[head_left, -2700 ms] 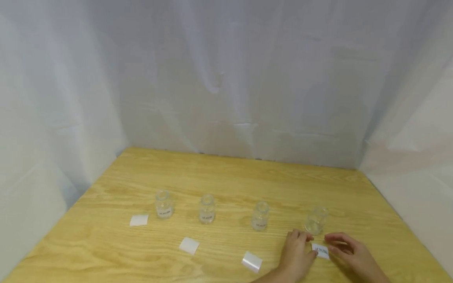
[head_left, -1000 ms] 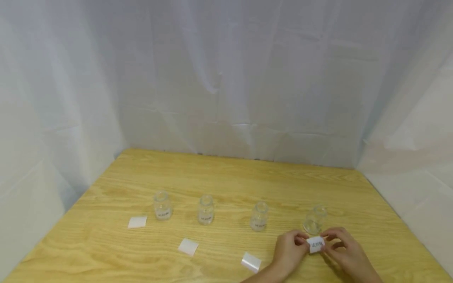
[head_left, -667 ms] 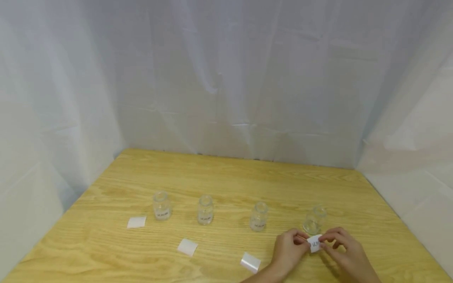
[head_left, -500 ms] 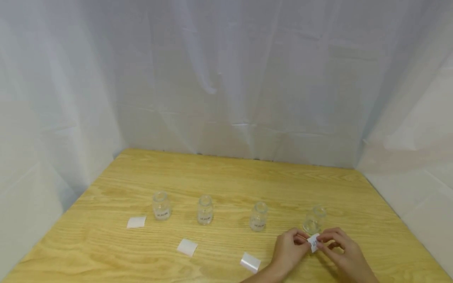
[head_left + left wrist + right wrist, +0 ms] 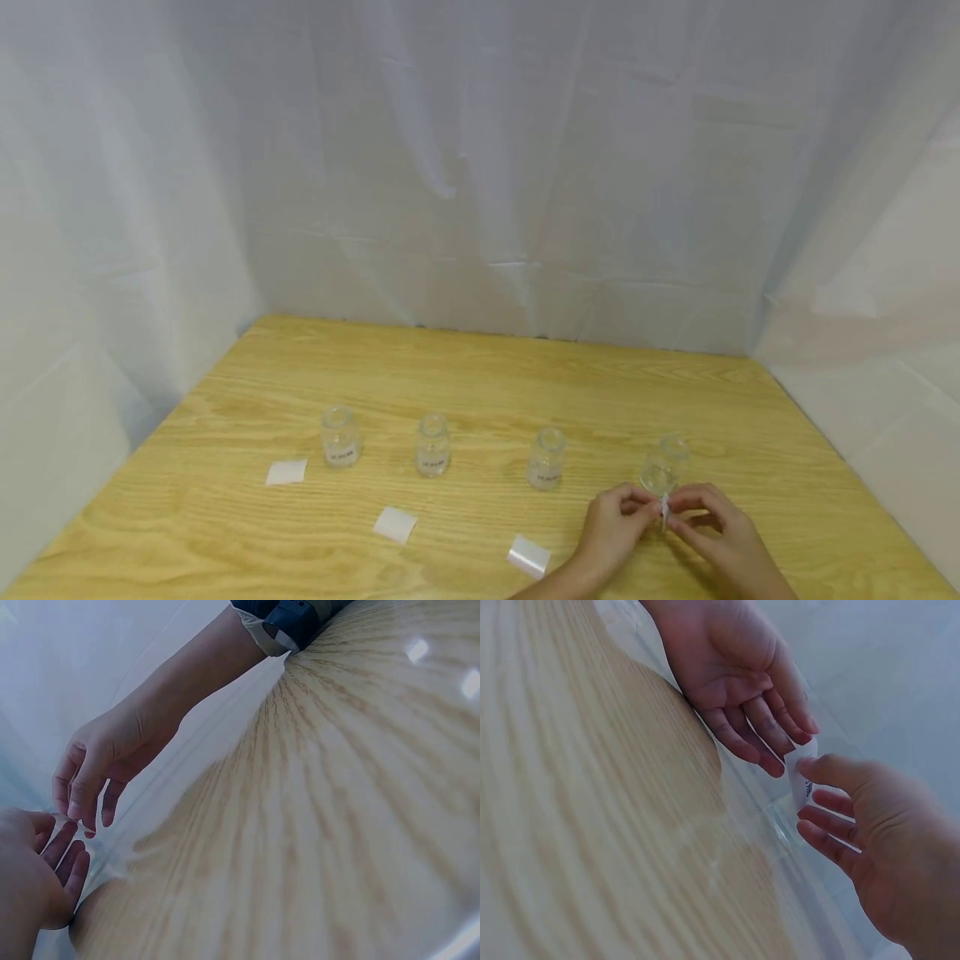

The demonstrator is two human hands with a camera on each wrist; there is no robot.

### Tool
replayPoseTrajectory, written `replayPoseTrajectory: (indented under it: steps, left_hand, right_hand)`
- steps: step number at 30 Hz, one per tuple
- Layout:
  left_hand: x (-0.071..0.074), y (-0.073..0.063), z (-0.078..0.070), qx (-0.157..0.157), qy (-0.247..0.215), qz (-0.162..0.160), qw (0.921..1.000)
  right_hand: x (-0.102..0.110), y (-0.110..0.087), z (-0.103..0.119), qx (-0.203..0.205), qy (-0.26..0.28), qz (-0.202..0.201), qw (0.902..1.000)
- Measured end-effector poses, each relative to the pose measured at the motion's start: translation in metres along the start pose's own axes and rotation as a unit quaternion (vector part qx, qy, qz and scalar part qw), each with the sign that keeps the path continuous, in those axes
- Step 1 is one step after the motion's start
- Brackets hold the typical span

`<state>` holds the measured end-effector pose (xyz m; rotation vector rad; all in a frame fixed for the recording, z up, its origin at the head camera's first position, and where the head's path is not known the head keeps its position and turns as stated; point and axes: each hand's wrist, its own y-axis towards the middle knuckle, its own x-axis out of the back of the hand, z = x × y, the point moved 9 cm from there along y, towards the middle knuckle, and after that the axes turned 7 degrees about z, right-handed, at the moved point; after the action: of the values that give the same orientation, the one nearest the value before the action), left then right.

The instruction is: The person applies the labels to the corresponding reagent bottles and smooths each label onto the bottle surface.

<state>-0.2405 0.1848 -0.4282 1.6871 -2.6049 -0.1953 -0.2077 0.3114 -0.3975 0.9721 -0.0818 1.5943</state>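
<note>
Both hands are raised at the right of the table in the head view, with a small white label (image 5: pixel 664 510) between them. My left hand (image 5: pixel 613 523) pinches one edge of the label between thumb and forefinger. My right hand (image 5: pixel 718 533) pinches the opposite edge. Dark printing shows on the label (image 5: pixel 801 776) in the right wrist view, where the right thumb lies over its face. From the head, the label is turned nearly edge-on. Just behind the fingertips is a clear glass bottle (image 5: pixel 662 473) with no print visible on it.
Three clear glass bottles with printed white labels stand in a row to the left: one far left (image 5: pixel 341 437), a second (image 5: pixel 432 446) and a third (image 5: pixel 546 460). Blank white slips (image 5: pixel 287 472) lie in front of them. White sheeting (image 5: pixel 480 167) encloses the wooden table (image 5: pixel 337 542).
The label was by the table between the hands, then lifted and pinched by both. Its printed face has since turned away from the head view, and the right hand has moved closer to the left.
</note>
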Motion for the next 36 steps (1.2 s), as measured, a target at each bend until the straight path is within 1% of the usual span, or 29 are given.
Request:
replayPoseTrajectory:
  steps: [2, 6, 9, 14, 18, 21, 23, 28, 31, 36]
  left_hand:
    - [0.0, 0.0, 0.002, 0.008, -0.011, 0.002, 0.9999]
    - [-0.001, 0.0, 0.004, 0.02, -0.014, 0.003, 0.9997]
    - [-0.002, 0.0, 0.005, 0.023, -0.012, 0.007, 0.9996]
    - [-0.003, 0.0, 0.004, 0.019, -0.02, 0.014, 0.9995]
    - [-0.004, 0.0, 0.002, 0.012, -0.022, 0.019, 0.9995]
    - [-0.004, 0.0, 0.0, 0.003, -0.011, 0.021, 0.9997]
    - [-0.005, 0.0, -0.001, -0.006, 0.001, 0.022, 0.9997]
    - [-0.007, 0.001, -0.003, -0.026, 0.024, 0.035, 0.9988]
    - [-0.009, 0.0, -0.004, -0.032, 0.026, 0.047, 0.9981]
    - [-0.01, 0.0, -0.003, -0.031, 0.035, 0.054, 0.9975]
  right_hand:
    - [0.001, 0.0, 0.002, 0.008, 0.011, -0.002, 0.9999]
    - [0.001, -0.001, 0.003, 0.027, 0.029, 0.0, 0.9992]
    - [0.0, -0.002, 0.002, 0.028, 0.043, 0.008, 0.9987]
    - [-0.001, -0.002, 0.003, 0.018, 0.064, 0.017, 0.9977]
    - [-0.002, -0.001, 0.005, 0.025, 0.085, 0.027, 0.9957]
    - [-0.003, 0.0, 0.006, 0.031, 0.1, 0.037, 0.9939]
    - [-0.004, 0.0, 0.004, 0.022, 0.1, 0.039, 0.994]
    - [-0.004, -0.002, -0.004, -0.018, 0.1, 0.035, 0.9942]
    - [-0.005, -0.002, -0.005, -0.029, 0.113, 0.037, 0.9925]
    - [-0.006, -0.003, -0.007, -0.063, 0.122, 0.04, 0.9897]
